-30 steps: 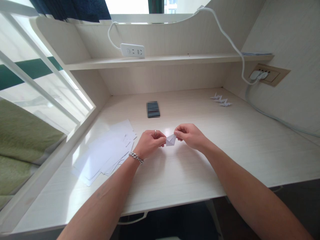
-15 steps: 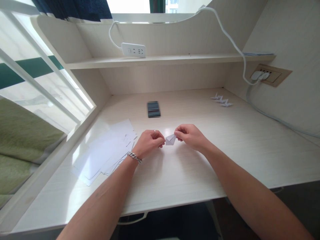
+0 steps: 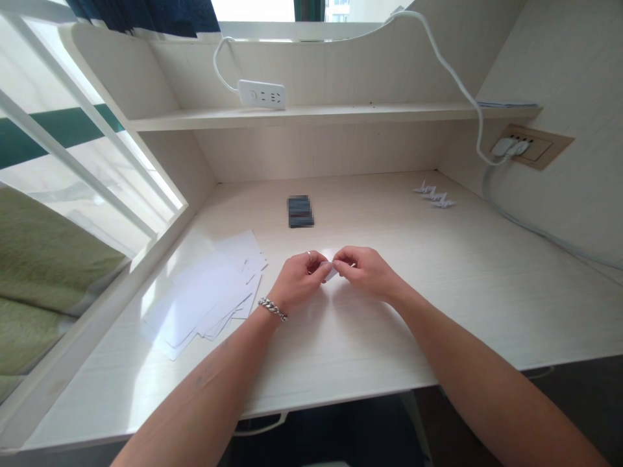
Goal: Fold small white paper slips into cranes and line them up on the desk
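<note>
A small piece of folded white paper (image 3: pixel 331 275) is pinched between my two hands, just above the middle of the desk. My left hand (image 3: pixel 300 279), with a ring and a chain bracelet, grips its left side between thumb and fingers. On the other side, the thumb and fingertips of my right hand (image 3: pixel 364 271) close on its upper right edge. Most of the paper is hidden behind the fingers, so its folds are hard to make out. Several folded paper cranes (image 3: pixel 435 194) stand in a row at the back right of the desk.
Loose white sheets (image 3: pixel 209 285) lie spread to the left of my hands. A dark blurred rectangular object (image 3: pixel 300 211) lies behind them. On the shelf (image 3: pixel 331 114) sits a white power strip (image 3: pixel 261 95); its cord runs to a wall socket (image 3: pixel 533 146) on the right.
My hands have come closer together. The left hand has moved right over the folded paper, and the fingers now cover much more of it.
</note>
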The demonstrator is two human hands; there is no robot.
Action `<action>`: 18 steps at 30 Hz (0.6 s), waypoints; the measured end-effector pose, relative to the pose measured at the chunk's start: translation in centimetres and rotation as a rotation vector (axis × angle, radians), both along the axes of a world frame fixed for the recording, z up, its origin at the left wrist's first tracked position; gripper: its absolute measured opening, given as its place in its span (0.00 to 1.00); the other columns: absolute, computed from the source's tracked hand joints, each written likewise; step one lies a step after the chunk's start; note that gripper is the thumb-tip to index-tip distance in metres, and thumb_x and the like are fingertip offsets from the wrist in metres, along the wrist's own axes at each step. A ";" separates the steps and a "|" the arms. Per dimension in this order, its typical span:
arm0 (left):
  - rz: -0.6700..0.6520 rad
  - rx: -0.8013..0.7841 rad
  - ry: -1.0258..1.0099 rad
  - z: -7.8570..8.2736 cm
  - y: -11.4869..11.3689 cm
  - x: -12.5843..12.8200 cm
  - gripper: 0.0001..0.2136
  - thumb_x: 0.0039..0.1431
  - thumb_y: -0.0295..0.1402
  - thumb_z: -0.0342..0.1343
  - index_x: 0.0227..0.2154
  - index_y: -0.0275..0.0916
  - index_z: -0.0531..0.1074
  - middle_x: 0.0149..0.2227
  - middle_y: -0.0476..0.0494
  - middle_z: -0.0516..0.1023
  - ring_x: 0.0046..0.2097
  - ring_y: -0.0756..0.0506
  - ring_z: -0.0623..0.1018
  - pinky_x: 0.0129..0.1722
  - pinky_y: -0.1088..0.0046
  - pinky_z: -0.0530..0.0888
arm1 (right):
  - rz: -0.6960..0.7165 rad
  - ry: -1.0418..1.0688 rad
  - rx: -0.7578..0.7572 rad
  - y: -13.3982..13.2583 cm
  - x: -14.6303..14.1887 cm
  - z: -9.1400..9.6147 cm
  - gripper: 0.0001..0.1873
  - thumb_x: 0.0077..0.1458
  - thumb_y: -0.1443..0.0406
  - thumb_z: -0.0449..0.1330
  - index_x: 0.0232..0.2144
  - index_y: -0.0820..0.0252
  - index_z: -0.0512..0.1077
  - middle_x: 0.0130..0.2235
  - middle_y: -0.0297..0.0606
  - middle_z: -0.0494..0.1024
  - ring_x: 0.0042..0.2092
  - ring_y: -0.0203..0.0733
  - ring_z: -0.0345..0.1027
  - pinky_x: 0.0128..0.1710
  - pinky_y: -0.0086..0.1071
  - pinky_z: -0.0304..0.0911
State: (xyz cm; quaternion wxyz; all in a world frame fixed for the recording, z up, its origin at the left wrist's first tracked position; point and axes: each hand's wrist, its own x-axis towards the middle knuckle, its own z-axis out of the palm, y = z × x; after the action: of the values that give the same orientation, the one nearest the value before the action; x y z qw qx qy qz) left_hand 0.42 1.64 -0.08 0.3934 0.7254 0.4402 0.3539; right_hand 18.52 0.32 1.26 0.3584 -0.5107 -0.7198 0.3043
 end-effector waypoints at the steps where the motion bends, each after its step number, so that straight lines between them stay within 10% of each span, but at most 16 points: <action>1: -0.017 0.002 0.014 0.1 0.0 -0.1 0.11 0.57 0.40 0.55 0.28 0.38 0.74 0.25 0.46 0.76 0.28 0.48 0.75 0.29 0.73 0.71 | 0.004 -0.026 0.001 -0.1 0.0 0.2 0.09 0.52 0.64 0.55 0.26 0.59 0.74 0.28 0.35 0.77 0.31 0.38 0.66 0.31 0.30 0.58; 18: 0.019 -0.206 -0.225 0.8 0.2 -0.2 0.14 0.52 0.42 0.61 0.29 0.34 0.72 0.26 0.44 0.76 0.28 0.49 0.76 0.30 0.72 0.74 | -0.006 0.386 -0.198 0.5 0.1 -0.2 0.10 0.52 0.60 0.60 0.28 0.62 0.72 0.28 0.37 0.75 0.30 0.37 0.69 0.30 0.31 0.66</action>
State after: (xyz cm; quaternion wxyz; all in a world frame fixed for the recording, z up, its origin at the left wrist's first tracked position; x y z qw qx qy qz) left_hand 0.21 1.85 0.75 0.5089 0.6329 0.4344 0.3896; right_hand 18.65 0.83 1.03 0.4386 -0.4775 -0.6030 0.4647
